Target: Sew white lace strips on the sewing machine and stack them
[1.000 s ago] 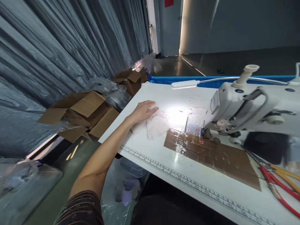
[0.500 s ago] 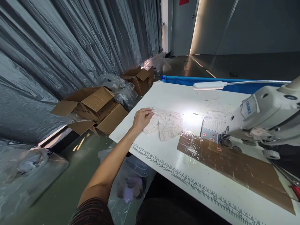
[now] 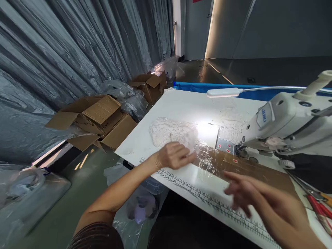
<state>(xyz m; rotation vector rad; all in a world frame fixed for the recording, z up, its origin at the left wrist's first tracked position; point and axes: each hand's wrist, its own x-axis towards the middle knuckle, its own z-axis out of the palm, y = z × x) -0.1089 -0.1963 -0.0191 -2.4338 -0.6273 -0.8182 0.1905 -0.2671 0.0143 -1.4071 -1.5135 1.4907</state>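
A piece of white lace fabric [image 3: 172, 130] lies on the white sewing table, its right end blurred. My left hand [image 3: 176, 155] is at its near edge with the fingers curled together, closed on the lace. The exact grip is hidden behind the knuckles. My right hand [image 3: 246, 195] is above the table's front part, smeared by motion, fingers apart and nothing seen in them. Right of the lace stands a white sewing machine [image 3: 282, 117], its needle area [image 3: 242, 152] beside a metal plate [image 3: 225, 143] with small red marks.
A printed ruler [image 3: 194, 192] runs along the front edge. Brown tape [image 3: 249, 169] covers part of the tabletop. A lamp [image 3: 224, 92] hangs over the table. More pale lace [image 3: 230, 129] lies behind the plate. Red-handled tools [image 3: 317, 207] lie at right; open cardboard boxes [image 3: 101, 110] stand left.
My left hand has moved right and nearer, from the lace's left end to its near edge. The lace has changed shape and spread out. My right hand has come into view.
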